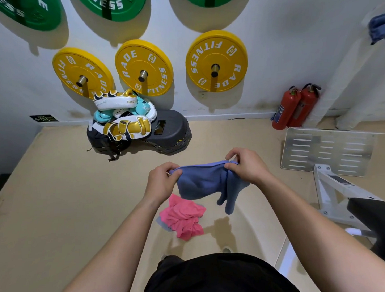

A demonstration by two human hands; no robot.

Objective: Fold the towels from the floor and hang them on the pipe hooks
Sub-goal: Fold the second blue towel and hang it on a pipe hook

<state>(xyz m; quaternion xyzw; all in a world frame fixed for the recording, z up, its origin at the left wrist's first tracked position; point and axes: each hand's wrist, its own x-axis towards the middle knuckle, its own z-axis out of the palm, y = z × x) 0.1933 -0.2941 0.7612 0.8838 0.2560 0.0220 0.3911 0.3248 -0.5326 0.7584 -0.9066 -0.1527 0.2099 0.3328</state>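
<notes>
Item: blue towel (201,182), frame centre, hung off the floor (58,194); left hand (162,182) and right hand (246,165) each pinched a top corner. Pink towel (183,216) (crumpled) lay beneath. Corners likely wanted aligning before folding.

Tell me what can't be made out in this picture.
Head view:
Pipe hooks: out of frame; only a blue cloth shows, cut by the right edge.
Pale cloth: mostly under the pink towel.
Blue towel: bunched, so its fold count is unclear.
</notes>
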